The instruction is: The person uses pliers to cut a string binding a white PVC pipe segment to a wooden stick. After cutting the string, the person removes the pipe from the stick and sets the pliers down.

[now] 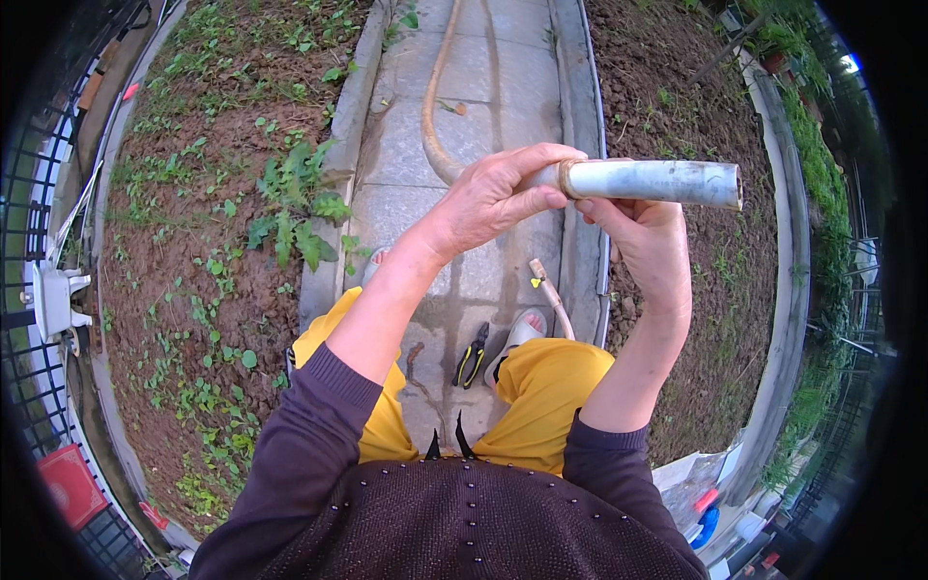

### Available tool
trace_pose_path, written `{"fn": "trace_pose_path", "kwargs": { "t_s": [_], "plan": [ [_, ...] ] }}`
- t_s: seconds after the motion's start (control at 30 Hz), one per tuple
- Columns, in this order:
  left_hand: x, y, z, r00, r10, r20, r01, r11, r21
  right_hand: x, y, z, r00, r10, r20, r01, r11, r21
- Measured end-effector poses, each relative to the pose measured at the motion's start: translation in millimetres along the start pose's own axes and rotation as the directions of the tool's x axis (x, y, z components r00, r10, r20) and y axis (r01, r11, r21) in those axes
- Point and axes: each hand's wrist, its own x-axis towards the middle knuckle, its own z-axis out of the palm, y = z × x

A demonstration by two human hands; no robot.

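Near the middle of the view, my left hand (493, 198) grips a pale tan hose (434, 130) just where it joins a white, dirt-marked pipe section (662, 182). A rusty-looking band (566, 178) circles the joint. My right hand (633, 242) holds the same assembly from beneath, its thumb by the joint and its other fingers partly hidden behind the pipe. The pipe lies sideways, its end pointing right. Black-and-yellow pliers (471, 357) lie on the paving between my sandaled feet, and a short hose end (545, 286) with a fitting lies beside my right foot.
A paved path (406, 68) with raised concrete edging (577, 97) runs between soil beds (193, 126) with small plants. A leafy weed (300, 203) overhangs the left edging. A wire fence (24, 348) is at far left, greenery (812, 155) at far right.
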Motion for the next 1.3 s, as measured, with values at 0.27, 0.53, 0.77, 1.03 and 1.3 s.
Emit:
{"fn": "trace_pose_path", "kwargs": {
  "t_s": [0.27,0.53,0.77,1.03,1.3],
  "plan": [
    [2.4,1.3,6.0,0.996,0.072,-0.042,-0.066,0.989,0.132,-0.8,-1.4,2.2,0.996,-0.084,0.019,0.085,0.995,-0.051],
    [0.0,8.7,13.6,0.968,0.11,-0.227,-0.106,0.994,0.03,0.1,-22.9,19.8,0.99,-0.128,-0.066,0.118,0.984,-0.137],
    [-5.6,9.0,7.0,0.952,0.111,-0.286,-0.111,0.994,0.015,-4.1,-28.4,19.3,0.996,-0.084,0.002,0.083,0.991,-0.101],
    [-2.4,6.6,-22.1,0.935,0.092,-0.343,-0.159,0.972,-0.172,3.4,-16.4,9.7,0.962,0.051,0.269,-0.181,0.855,0.485],
    [-10.7,-2.3,-79.6,0.922,0.118,-0.37,-0.173,0.977,-0.121,47.6,127.1,13.0,0.995,0.075,0.058,-0.059,0.97,-0.237]
  ]
}}
